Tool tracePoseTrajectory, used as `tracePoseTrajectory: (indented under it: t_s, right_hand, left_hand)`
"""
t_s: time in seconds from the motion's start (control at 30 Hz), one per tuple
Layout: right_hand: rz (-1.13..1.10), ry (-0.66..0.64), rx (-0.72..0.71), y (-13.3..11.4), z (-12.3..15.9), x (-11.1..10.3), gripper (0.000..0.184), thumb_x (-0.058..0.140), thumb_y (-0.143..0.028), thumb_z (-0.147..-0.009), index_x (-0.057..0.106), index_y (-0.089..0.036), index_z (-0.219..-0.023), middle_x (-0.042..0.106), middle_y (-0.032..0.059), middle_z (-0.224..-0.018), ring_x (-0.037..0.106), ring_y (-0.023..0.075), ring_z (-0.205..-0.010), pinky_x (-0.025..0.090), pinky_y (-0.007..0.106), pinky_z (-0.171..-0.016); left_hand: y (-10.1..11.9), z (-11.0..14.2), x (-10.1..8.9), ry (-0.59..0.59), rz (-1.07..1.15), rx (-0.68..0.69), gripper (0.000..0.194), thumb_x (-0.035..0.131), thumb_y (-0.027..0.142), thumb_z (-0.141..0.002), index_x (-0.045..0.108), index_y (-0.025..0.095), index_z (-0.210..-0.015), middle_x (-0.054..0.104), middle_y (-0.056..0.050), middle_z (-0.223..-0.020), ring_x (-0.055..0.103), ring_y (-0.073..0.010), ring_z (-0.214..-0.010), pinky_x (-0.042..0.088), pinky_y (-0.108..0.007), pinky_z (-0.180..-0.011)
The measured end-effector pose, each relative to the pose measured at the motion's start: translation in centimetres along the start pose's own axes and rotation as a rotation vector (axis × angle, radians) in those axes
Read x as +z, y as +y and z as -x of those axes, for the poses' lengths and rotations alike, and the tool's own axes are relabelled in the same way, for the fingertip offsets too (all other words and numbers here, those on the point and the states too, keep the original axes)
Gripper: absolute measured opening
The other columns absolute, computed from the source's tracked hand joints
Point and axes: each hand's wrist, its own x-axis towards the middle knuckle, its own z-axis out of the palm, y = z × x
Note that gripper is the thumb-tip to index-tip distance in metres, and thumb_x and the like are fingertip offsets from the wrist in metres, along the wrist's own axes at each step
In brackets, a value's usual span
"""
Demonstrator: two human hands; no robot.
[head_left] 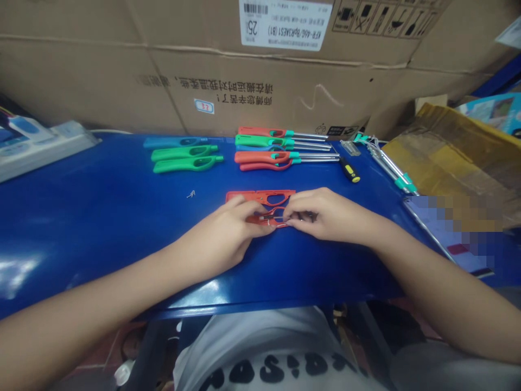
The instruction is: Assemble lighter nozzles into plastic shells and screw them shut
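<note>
Your left hand (pixel 222 231) and right hand (pixel 325 214) are pinching narrowly at open red lighter shell (pixel 260 197), both touching it, on blue table (pixel 89 217). Fingers are hiding small part (pixel 273 219), seemingly wire; slipping pinch could be flicking it loose, uneven pressure shifting shell.

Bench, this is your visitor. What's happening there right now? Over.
Left hand and right hand pinching an open red plastic lighter handle. Yellow-handled screwdriver lying farther along, out of the way.
</note>
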Motion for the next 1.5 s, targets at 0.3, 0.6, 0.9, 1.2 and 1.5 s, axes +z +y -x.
tracePoseTrajectory:
  t_s: [0.3,0.6,0.9,1.2,1.5]
  right_hand:
    - [0.129,-0.017,0.042,-0.4,-0.2,0.1,0.009,0.061,-0.015,-0.093,0.067,-0.017,-0.087,0.067,0.0042,-0.091,0.061,0.0162,-0.081,0.042,0.028,-0.071]
    - [0.117,-0.028,0.019,0.1,0.2,-0.1,0.009,0.060,-0.014,-0.093,0.066,-0.017,-0.086,0.067,0.0036,-0.091,0.061,0.0161,-0.081,0.043,0.027,-0.073]
    - [0.005,-0.008,0.009,0.3,0.2,-0.4,0.007,0.062,-0.012,-0.090,0.065,-0.018,-0.092,0.066,0.0007,-0.089,0.056,0.0107,-0.071,0.042,0.023,-0.065]
    - [0.050,-0.103,-0.066,-0.7,0.5,-1.2,0.020,0.068,-0.024,-0.089,0.070,-0.021,-0.109,0.067,0.0035,-0.107,0.064,0.0165,-0.093,0.047,0.027,-0.079]
    - [0.038,-0.075,-0.118,-0.7,0.7,-1.1,0.025,0.066,-0.033,-0.093,0.074,-0.024,-0.114,0.068,0.0038,-0.107,0.065,0.0151,-0.091,0.049,0.027,-0.079]
  left_hand:
    - [-0.3,0.0,0.1,-0.009,-0.058,0.017,0.043,0.050,0.006,-0.093,0.072,0.026,-0.125,0.065,-0.009,-0.129,0.054,-0.0293,-0.122,0.050,-0.049,-0.104]
    - [-0.2,-0.1,-0.3,-0.057,-0.089,0.030,0.043,0.049,0.008,-0.095,0.069,0.025,-0.130,0.065,-0.010,-0.128,0.056,-0.0287,-0.118,0.053,-0.048,-0.101]
    - [-0.3,0.1,-0.7,-0.073,-0.214,0.059,0.041,0.048,0.014,-0.098,0.066,0.027,-0.132,0.060,-0.007,-0.141,0.061,-0.0282,-0.120,0.058,-0.043,-0.096]
    - [-0.8,0.1,-0.8,-0.051,-0.264,0.155,0.035,0.050,0.019,-0.100,0.066,0.022,-0.131,0.067,-0.005,-0.136,0.066,-0.0239,-0.117,0.057,-0.037,-0.095]
    - [-0.6,0.1,-0.5,-0.070,-0.325,0.155,0.037,0.052,0.016,-0.099,0.065,0.020,-0.132,0.070,-0.002,-0.131,0.068,-0.0230,-0.109,0.056,-0.034,-0.089]
